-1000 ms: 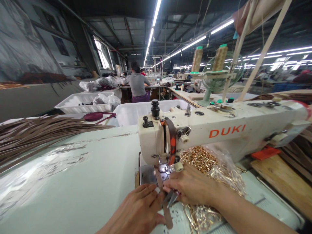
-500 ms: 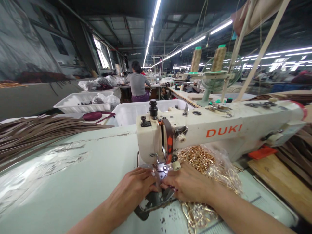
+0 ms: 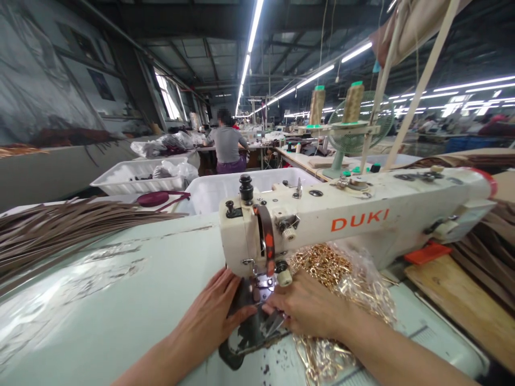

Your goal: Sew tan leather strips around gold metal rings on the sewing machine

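Observation:
My left hand [image 3: 215,308] lies at the left of the sewing machine's [image 3: 354,220] needle area, fingers stretched out and thumb spread toward the presser foot [image 3: 264,289]. Nothing shows in its grasp. Close to the foot's right side, my right hand [image 3: 308,303] is closed, with fingertips together over the dark machine bed [image 3: 251,329]. A thin, shiny, pointed piece [image 3: 274,323] shows below those fingers; its kind is unclear. Whatever lies under the foot is hidden by fingers and glare.
Gold-coloured metal clasps [image 3: 325,262] fill a clear plastic bag beside my right forearm. Brown strips [image 3: 80,225] are heaped on the table's left. White bins [image 3: 201,185] stand behind the machine, and thread cones [image 3: 352,104] rise above it. A person [image 3: 227,142] sits farther back.
My left hand has drawn left from the needle area and its fingers have straightened. The pale strip seen between my hands no longer shows. My right hand stays near the foot; the view has shifted slightly.

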The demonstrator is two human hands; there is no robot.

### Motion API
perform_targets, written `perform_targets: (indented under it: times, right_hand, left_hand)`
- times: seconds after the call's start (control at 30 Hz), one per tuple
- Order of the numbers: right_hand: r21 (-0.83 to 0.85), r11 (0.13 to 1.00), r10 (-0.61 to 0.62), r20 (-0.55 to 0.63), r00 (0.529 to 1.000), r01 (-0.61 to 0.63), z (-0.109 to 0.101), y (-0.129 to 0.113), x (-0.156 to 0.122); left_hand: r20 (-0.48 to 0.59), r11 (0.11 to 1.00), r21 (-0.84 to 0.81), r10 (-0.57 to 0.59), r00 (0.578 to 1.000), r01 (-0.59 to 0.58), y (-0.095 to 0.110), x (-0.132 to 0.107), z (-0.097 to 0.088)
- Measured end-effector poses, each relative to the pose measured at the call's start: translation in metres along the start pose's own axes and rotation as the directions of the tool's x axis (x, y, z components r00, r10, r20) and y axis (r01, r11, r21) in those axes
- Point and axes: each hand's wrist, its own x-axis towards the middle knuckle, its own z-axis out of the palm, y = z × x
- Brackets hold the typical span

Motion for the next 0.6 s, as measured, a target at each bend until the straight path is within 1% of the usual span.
perform_targets:
  times: [0.07,0.13,0.17,0.2,0.27,0.33,0.5,0.6]
  right_hand:
    - [-0.002,1.000,0.003,0.001,1.000,-0.003,0.000,0.000,0.000]
    - [-0.012,1.000,0.016,0.001,1.000,-0.016,0.001,0.000,0.000]
    - [-0.016,1.000,0.025,-0.002,1.000,-0.025,0.001,0.000,0.000]
    - [-0.017,0.999,0.033,-0.004,0.999,-0.033,0.001,0.000,0.000]
    - [-0.012,0.999,0.049,-0.007,0.999,-0.049,0.002,0.000,-0.001]
    - [-0.007,0.998,0.063,-0.005,0.998,-0.063,0.003,0.000,-0.001]
    - [-0.004,0.998,0.067,-0.015,0.998,-0.067,0.005,0.002,-0.002]
    - [0.006,0.998,0.064,-0.032,0.997,-0.064,0.008,0.003,-0.002]
  left_hand:
    - [0.058,0.998,-0.026,-0.049,0.997,0.051,0.001,0.003,-0.006]
    - [0.082,0.991,-0.045,-0.123,0.989,0.127,0.002,0.008,-0.013]
    - [0.097,0.989,-0.064,-0.129,0.987,0.136,0.002,0.012,-0.016]
    - [0.123,0.989,-0.087,-0.112,0.986,0.123,0.001,0.017,-0.018]
    - [0.179,0.988,-0.139,-0.038,0.983,0.063,-0.002,0.026,-0.021]
    - [0.214,0.984,-0.176,0.027,0.977,0.011,-0.006,0.034,-0.021]
    - [0.211,0.976,-0.218,0.074,0.975,-0.027,-0.019,0.047,-0.021]
    - [0.194,0.964,-0.255,0.125,0.973,-0.073,-0.024,0.051,-0.022]
